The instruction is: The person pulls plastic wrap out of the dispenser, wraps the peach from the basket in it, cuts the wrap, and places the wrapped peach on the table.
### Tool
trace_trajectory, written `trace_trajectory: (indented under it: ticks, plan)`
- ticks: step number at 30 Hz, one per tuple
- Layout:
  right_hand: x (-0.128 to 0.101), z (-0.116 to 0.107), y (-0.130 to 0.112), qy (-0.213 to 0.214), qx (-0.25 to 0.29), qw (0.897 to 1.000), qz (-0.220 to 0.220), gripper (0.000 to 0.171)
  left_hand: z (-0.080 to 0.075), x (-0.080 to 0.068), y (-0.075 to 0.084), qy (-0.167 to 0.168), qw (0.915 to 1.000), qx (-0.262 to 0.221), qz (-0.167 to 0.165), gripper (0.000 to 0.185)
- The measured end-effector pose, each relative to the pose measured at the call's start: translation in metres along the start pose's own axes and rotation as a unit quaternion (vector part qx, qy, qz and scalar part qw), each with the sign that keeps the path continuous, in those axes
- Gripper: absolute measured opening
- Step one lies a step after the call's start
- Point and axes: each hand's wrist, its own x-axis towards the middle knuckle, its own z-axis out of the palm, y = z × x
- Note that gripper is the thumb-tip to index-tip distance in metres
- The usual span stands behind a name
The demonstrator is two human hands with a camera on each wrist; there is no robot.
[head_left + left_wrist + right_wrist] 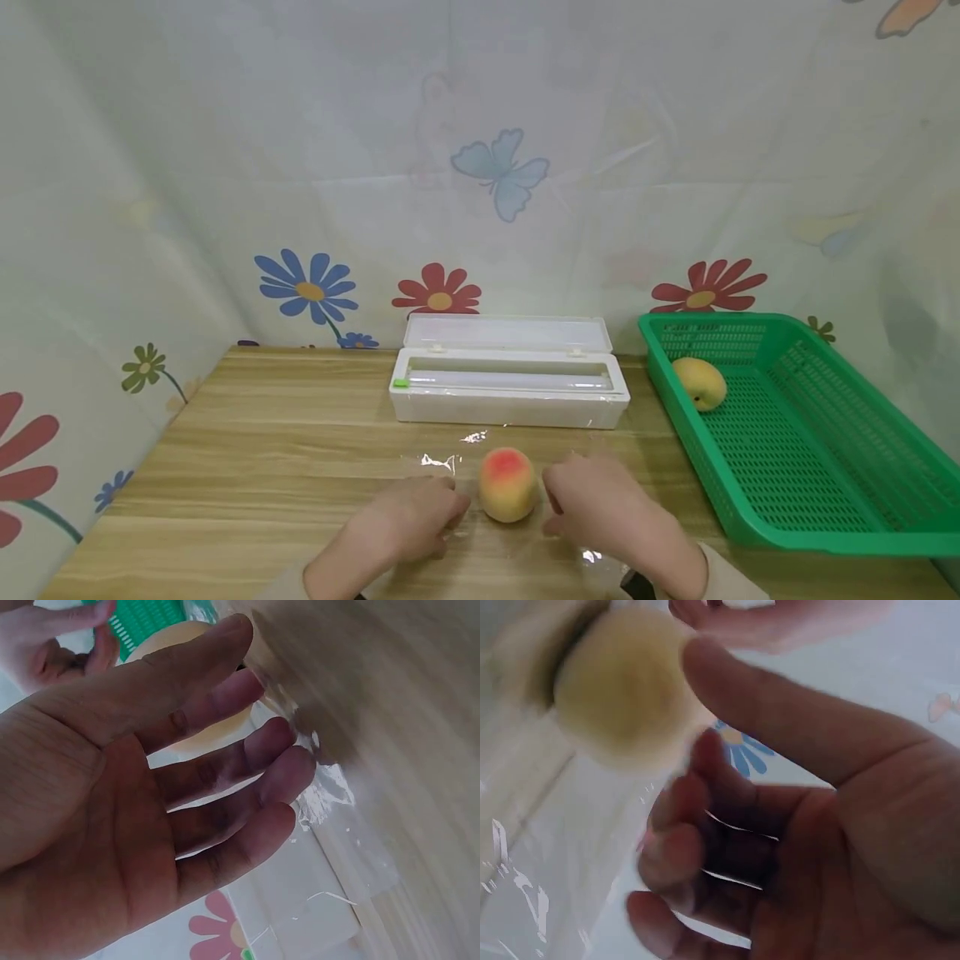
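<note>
A peach [507, 485] with a red blush sits on the table between both hands, on a sheet of clear plastic wrap [438, 461] whose shine shows around it. Just left of the fruit is my left hand [408, 521]; its fingers are loosely bent with nothing between them, the fingertips right at the wrap [330, 787] in the left wrist view. My right hand [600, 504] is close on the other side. In the right wrist view its thumb and loosely curled fingers [682, 855] hold nothing, and the thumb tip overlaps the blurred peach [630, 690].
Behind the peach stands a white wrap dispenser box [510, 410], its lid [510, 333] raised and a roll [510, 381] inside. A green plastic basket [787, 475] at the right contains one yellow fruit [700, 383]. A flowered curtain [337, 167] hangs behind the wooden table [285, 433].
</note>
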Motion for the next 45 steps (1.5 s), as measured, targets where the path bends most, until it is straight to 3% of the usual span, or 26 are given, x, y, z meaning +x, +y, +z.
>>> trace_trajectory:
  ticks: [5, 10, 19, 28, 35, 39, 45]
  plan:
    - [-0.006, 0.015, 0.006, -0.065, -0.023, 0.996, -0.058, 0.037, 0.002, 0.003, 0.003, 0.003, 0.9999, 0.013, -0.003, 0.04]
    - [-0.007, 0.022, 0.011, -0.113, -0.014, 0.992, -0.059, 0.038, 0.005, 0.004, 0.004, 0.007, 0.9999, 0.014, -0.002, 0.035]
    - [-0.004, 0.031, 0.016, -0.115, 0.004, 0.989, -0.095, 0.039, 0.007, 0.005, 0.004, 0.036, 0.9987, 0.034, 0.011, 0.032]
    - [-0.003, 0.021, 0.025, -0.156, 0.077, 0.982, -0.076, 0.032, 0.001, 0.001, 0.001, 0.052, 0.9985, 0.002, 0.016, 0.035]
    - [-0.001, 0.007, 0.036, -0.133, 0.106, 0.979, -0.114, 0.029, -0.007, 0.002, -0.005, 0.055, 0.9977, -0.028, 0.027, 0.031]
    - [0.003, 0.003, 0.041, -0.112, 0.111, 0.978, -0.14, 0.029, -0.01, 0.001, -0.008, 0.073, 0.9957, -0.042, 0.039, 0.03]
    - [0.005, -0.002, 0.049, -0.088, 0.125, 0.979, -0.134, 0.029, -0.014, 0.001, -0.011, 0.098, 0.9919, -0.073, 0.035, 0.03]
